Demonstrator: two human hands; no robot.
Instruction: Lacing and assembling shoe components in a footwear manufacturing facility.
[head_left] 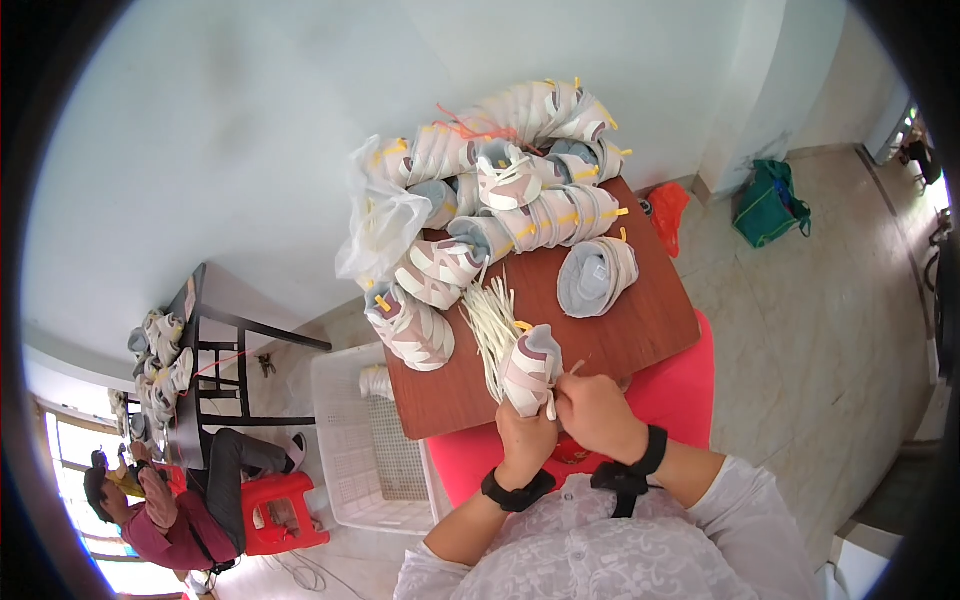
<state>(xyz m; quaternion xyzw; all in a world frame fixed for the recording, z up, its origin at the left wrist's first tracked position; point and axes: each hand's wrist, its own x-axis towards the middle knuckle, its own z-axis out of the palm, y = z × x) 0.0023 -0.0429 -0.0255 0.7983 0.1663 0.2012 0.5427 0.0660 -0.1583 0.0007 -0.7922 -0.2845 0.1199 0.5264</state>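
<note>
shoe upper: white, dusty pink | laces: cream | tabletop: reddish-brown | blouse: white floral

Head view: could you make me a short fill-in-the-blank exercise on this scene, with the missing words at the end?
1. The left hand holds a shoe upper by the near edge of a table coloured ____.
2. The band on the left wrist is coloured ____.
3. The bag standing farthest right on the floor is coloured ____.

Missing words: brown; black; green.
</note>
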